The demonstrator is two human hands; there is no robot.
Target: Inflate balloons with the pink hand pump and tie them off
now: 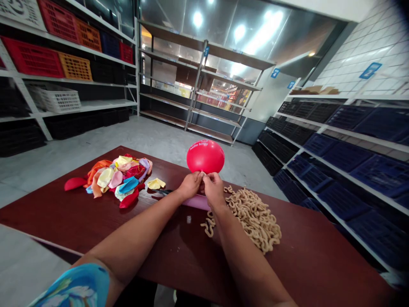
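Observation:
An inflated red balloon (205,157) with white "hello kitty" print stands upright above my two hands. My left hand (191,184) and my right hand (213,186) meet at its neck, fingers pinched together around it. Beneath them a pink tube-like object (198,202) lies on the table, partly hidden by my hands. To the right is a heap of tan, curly string-like pieces (255,217). Deflated balloons (116,177) in many colours are piled at the left, and one pale yellow balloon (156,183) lies apart from them, beside a dark-handled tool (163,192).
The dark red-brown table (128,230) spans the front. Metal shelves (204,76) stand behind it. Racks at the left hold red, orange and white crates (60,100); the right rack holds blue and black crates (341,149). Grey floor shows between them.

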